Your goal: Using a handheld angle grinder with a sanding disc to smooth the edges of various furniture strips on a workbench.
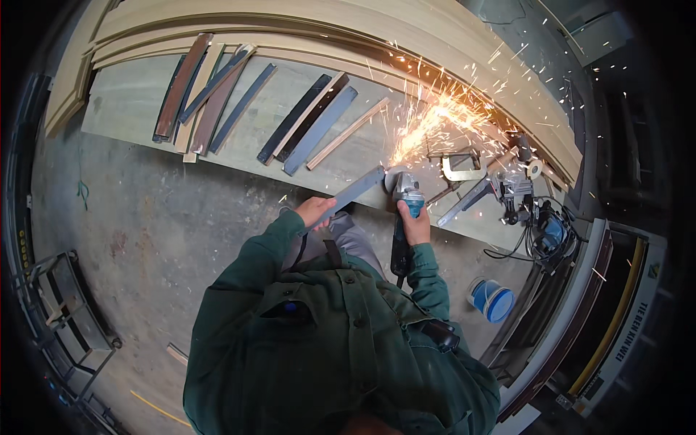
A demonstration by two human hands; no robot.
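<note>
My left hand (315, 212) is closed round the near end of a flat grey metal bar (354, 191), which slants up to the right. In my right hand (416, 226) is an angle grinder (408, 190) with a blue and black body, gripped behind its metal head. The grinder's disc (393, 178) meets the far end of the bar. From that contact a bright spray of orange sparks (435, 123) fans away to the upper right, over the board and the stacked panels. The exact edge where disc and bar touch is partly lost in the glare.
Several dark and wooden strips (210, 101) lie on the grey board (116, 109), with more bars (308, 119) nearer its middle. A C-clamp (464, 167) and a corded power tool (549, 232) are at the right. Long wooden panels (290, 18) run behind. A blue bucket (497, 301) stands on the floor.
</note>
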